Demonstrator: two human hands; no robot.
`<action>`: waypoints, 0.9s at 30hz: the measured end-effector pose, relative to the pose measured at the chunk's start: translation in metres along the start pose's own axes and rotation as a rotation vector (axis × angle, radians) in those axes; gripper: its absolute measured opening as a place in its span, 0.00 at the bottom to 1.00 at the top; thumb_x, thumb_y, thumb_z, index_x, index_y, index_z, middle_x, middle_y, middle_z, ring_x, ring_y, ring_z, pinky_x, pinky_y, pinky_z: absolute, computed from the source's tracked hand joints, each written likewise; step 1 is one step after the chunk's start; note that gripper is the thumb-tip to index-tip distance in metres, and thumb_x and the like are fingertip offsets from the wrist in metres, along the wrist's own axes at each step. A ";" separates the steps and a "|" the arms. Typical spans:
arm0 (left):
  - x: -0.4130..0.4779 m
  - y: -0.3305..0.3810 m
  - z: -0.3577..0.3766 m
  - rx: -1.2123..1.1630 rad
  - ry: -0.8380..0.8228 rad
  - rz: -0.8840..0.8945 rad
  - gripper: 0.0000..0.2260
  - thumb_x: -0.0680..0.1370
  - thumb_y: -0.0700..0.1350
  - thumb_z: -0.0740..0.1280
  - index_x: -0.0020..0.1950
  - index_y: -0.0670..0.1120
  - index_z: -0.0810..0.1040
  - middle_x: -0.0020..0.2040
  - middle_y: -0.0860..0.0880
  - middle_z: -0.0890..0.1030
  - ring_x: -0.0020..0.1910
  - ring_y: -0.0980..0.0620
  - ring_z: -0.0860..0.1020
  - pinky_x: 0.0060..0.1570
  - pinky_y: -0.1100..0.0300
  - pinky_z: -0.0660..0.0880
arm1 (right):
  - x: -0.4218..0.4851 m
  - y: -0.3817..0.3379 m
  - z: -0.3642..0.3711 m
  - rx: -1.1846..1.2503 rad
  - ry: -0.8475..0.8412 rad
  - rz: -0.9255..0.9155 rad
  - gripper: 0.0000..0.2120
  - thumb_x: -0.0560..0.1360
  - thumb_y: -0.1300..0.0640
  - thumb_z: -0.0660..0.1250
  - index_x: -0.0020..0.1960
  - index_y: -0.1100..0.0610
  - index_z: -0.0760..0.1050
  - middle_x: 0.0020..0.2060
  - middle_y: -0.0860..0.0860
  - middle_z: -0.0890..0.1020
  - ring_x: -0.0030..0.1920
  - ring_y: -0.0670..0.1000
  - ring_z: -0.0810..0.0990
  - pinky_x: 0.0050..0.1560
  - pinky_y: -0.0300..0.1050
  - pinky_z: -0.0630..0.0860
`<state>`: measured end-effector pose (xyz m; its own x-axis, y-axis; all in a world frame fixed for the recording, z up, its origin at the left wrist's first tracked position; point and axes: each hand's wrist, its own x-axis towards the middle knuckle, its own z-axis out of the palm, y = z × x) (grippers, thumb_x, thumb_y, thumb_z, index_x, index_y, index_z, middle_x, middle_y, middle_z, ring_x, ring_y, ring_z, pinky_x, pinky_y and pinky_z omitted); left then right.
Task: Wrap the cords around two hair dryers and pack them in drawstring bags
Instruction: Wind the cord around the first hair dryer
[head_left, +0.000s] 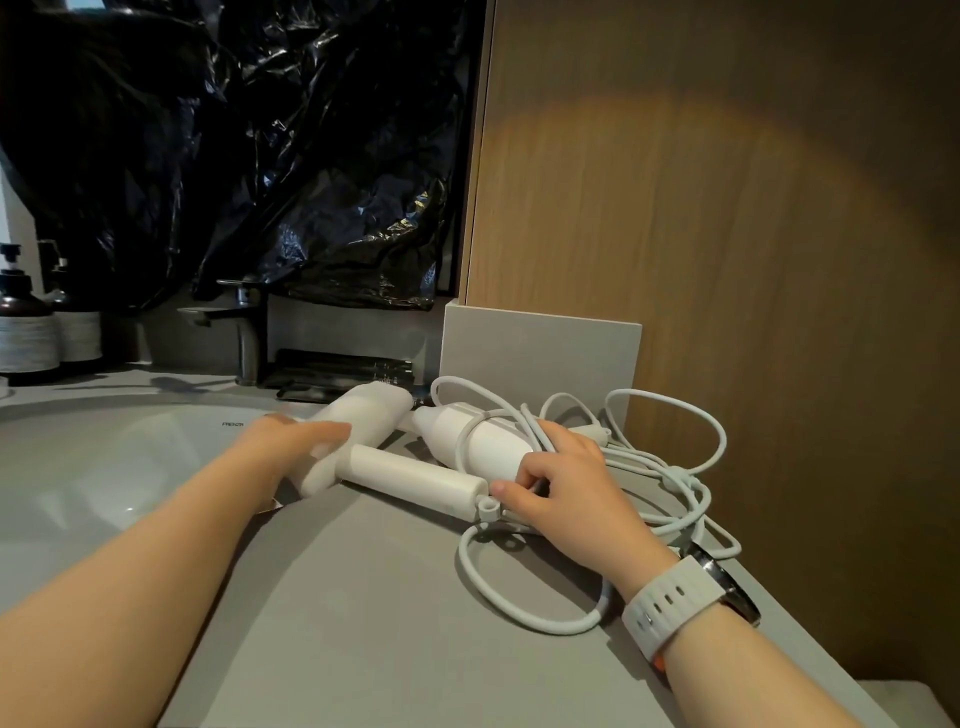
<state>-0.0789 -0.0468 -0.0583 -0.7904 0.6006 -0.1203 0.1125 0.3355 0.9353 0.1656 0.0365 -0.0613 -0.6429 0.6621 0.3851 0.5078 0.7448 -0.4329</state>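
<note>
Hair dryers (415, 467) lie on the counter (363, 597) amid loose cords (675, 483); left hand (291, 441) released, right hand (561, 483) grasping cord.

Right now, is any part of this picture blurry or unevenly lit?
Head view: the left hand is motion-blurred against the near hair dryer; a warm pool of light falls on the wood panel, fading dark toward its corners; the black plastic sheet shows small glare spots.

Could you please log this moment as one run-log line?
left hand: on near dryer head | right hand: on loose cords beside far dryer | cords: unwrapped | bags: not visible
</note>
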 end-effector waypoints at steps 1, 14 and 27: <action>-0.002 0.000 -0.003 -0.101 -0.034 -0.057 0.23 0.73 0.50 0.71 0.61 0.40 0.71 0.43 0.41 0.74 0.37 0.44 0.73 0.31 0.55 0.69 | 0.000 0.000 0.001 0.009 0.014 0.000 0.14 0.74 0.46 0.65 0.38 0.56 0.75 0.67 0.43 0.65 0.68 0.46 0.57 0.60 0.41 0.61; -0.017 0.012 0.001 -0.417 0.049 0.130 0.24 0.70 0.52 0.74 0.59 0.43 0.71 0.43 0.45 0.74 0.39 0.47 0.73 0.44 0.50 0.75 | -0.002 -0.002 0.002 0.377 0.192 0.149 0.05 0.75 0.51 0.64 0.46 0.50 0.68 0.48 0.45 0.72 0.48 0.45 0.73 0.43 0.40 0.73; -0.025 0.089 0.030 -1.018 0.143 0.101 0.21 0.69 0.53 0.75 0.54 0.44 0.71 0.49 0.46 0.75 0.41 0.48 0.74 0.47 0.47 0.78 | 0.051 -0.040 -0.063 0.489 0.697 -0.040 0.18 0.78 0.50 0.60 0.67 0.49 0.66 0.61 0.44 0.71 0.60 0.45 0.70 0.58 0.40 0.69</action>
<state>-0.0311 -0.0099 0.0183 -0.8772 0.4778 -0.0470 -0.3278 -0.5245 0.7857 0.1483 0.0456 0.0272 -0.0741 0.6549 0.7521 0.0847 0.7556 -0.6495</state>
